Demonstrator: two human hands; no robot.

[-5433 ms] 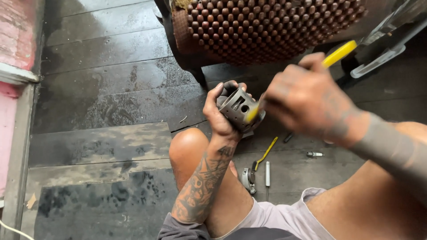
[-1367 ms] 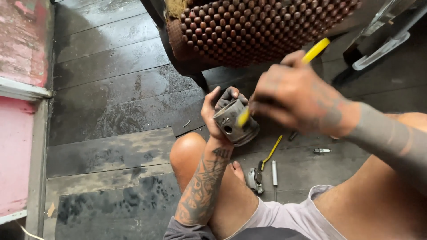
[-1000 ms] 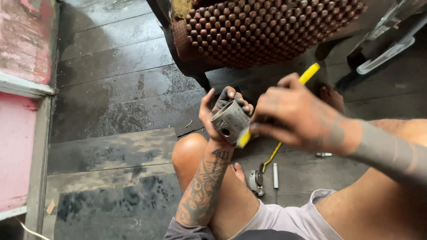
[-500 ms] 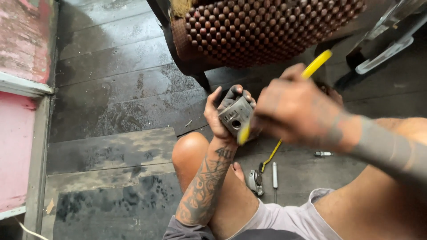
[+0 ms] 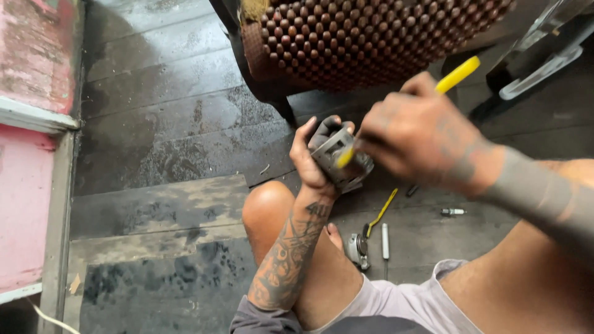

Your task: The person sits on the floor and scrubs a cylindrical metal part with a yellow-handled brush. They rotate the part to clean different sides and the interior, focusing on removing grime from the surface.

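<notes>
- Above our left knee (image 5: 267, 207), our left hand (image 5: 312, 164) holds a small grey metal part (image 5: 339, 159), a blocky casting with a round opening; it sits in the air, clear of the floor.
- We note the left fingers (image 5: 337, 127) wrapped over the top of the casting and the thumb at its near side, clamped on it.
- Our right hand (image 5: 417, 133) grips a yellow-handled tool (image 5: 456, 74); the fingers are closed round the handle, whose yellow end sticks out past the knuckles toward the upper right.
- We see a yellow stretch of the tool's working end (image 5: 344, 157) lying against the face of the casting, touching it. We cannot tell what kind of tip it carries.
- On the dark plank floor (image 5: 154, 130) below the hands we record a second small metal part (image 5: 357, 248) beside our leg, a slim yellow-handled tool (image 5: 380, 211), and a silver rod-shaped piece (image 5: 385, 241) just right of them.
- Further right lies a spark plug (image 5: 453, 211), well apart from the hands, with a small dark item (image 5: 412, 190) near it.
- Behind the hands stands a seat with a brown beaded cover (image 5: 371, 37).
- At the left edge we record a pink-painted wall (image 5: 31, 55).
</notes>
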